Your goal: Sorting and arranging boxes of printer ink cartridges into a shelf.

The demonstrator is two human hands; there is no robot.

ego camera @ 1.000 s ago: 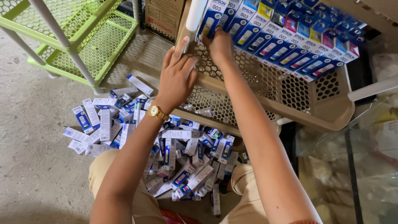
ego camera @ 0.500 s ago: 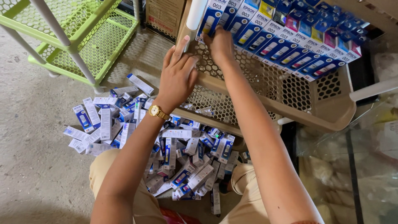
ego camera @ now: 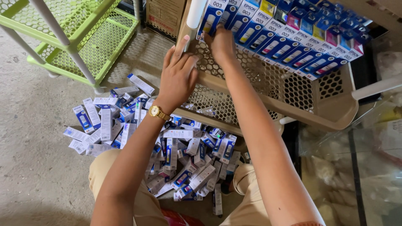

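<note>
My left hand (ego camera: 178, 77), with a gold watch (ego camera: 155, 111) on its wrist, lies flat on the front left corner of a beige perforated shelf (ego camera: 318, 119) and holds nothing. My right hand (ego camera: 222, 44) reaches further in. Its fingers close on a small blue and white box (ego camera: 209, 21) at the left end of a tight row of similar boxes (ego camera: 293, 50) standing on the shelf. Below my arms, a loose pile of the same boxes (ego camera: 184, 155) covers the floor between my knees.
A lime green rack with white poles (ego camera: 83, 37) stands at the upper left on the concrete floor. A brown carton (ego camera: 165, 14) sits behind it. A white pole (ego camera: 196, 12) rises at the shelf's corner. Clear plastic bags (ego camera: 377, 159) lie at the right.
Both hands have hardly moved. My right hand stays at the left end of the row and my left hand stays on the shelf corner.
</note>
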